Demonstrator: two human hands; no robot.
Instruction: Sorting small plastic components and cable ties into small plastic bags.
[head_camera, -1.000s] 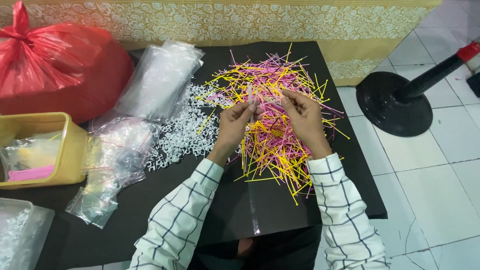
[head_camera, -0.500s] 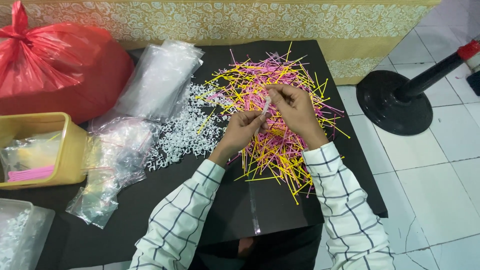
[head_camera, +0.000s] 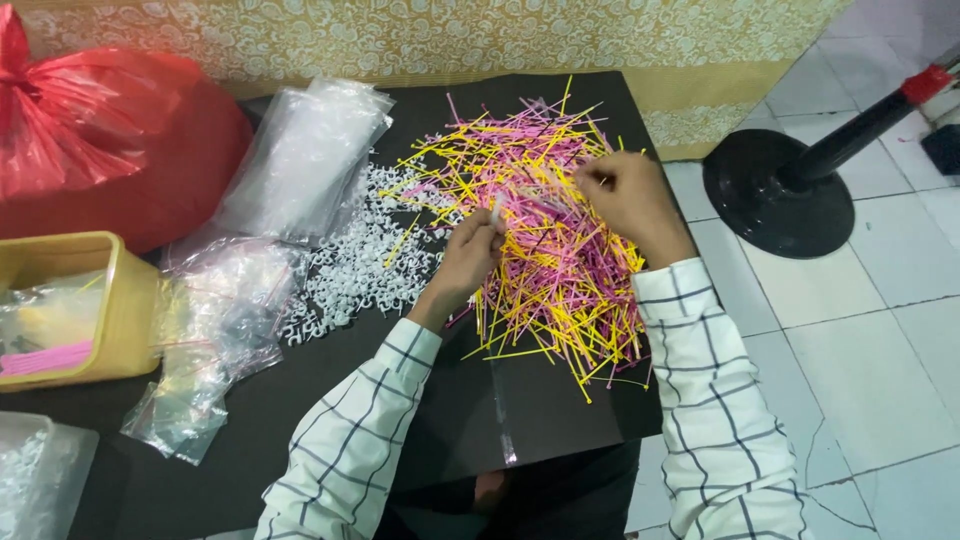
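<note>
The two hands have drawn apart since half a second ago, when they met over the middle of the stick heap. The left hand (head_camera: 470, 250) now sits at the heap's left edge, fingertips pinched on a small white clip (head_camera: 496, 210). The right hand (head_camera: 625, 200) has moved toward the black desk's (head_camera: 300, 420) far right corner, fingers closed around pink and yellow sticks (head_camera: 545, 240). Loose white clips (head_camera: 360, 265) lie just left.

Far left — a bulging red plastic bag (head_camera: 110, 140), knotted at top. Just right of it, flat clear bags (head_camera: 300, 165) stacked. Nearer, crumpled clear bags (head_camera: 205, 340) beside a yellow tub (head_camera: 125, 310) — more bags inside.
</note>
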